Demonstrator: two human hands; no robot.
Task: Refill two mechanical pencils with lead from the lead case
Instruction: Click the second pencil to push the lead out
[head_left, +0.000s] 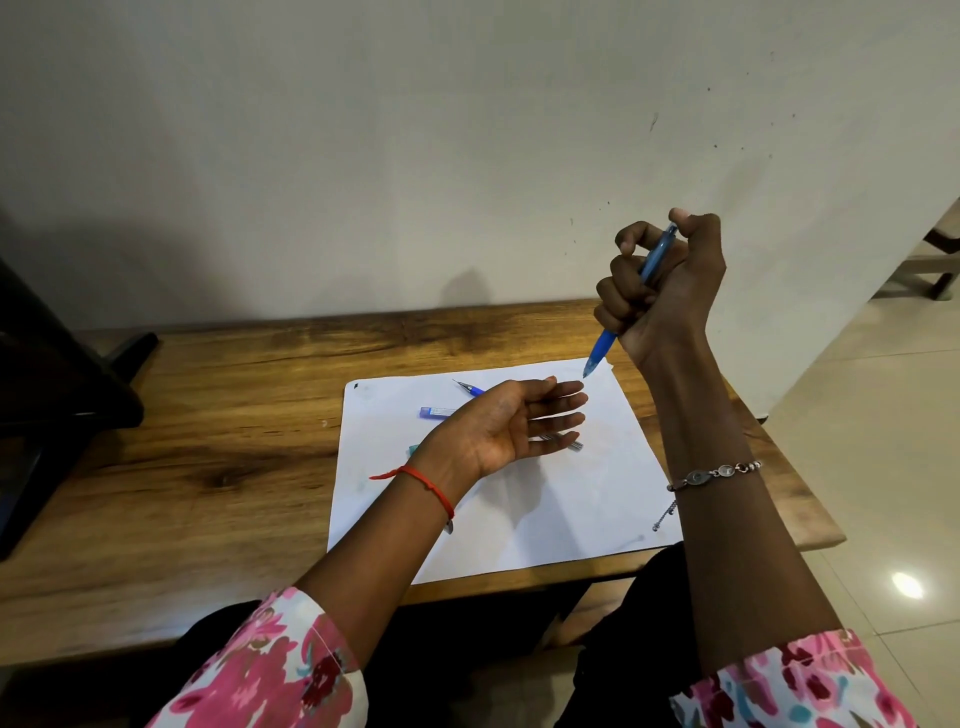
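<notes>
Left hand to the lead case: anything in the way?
Nothing visible. The left hand, open and palm up, hangs over the paper and covers the right end of the lead case. The second pencil lies just beyond the case, not between them. The right hand holds the blue pencil off to the side.

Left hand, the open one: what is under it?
On the paper, a blue mechanical pencil, the lead case and apparently loose leads poke out; the left hand hides the rest of each.
</notes>
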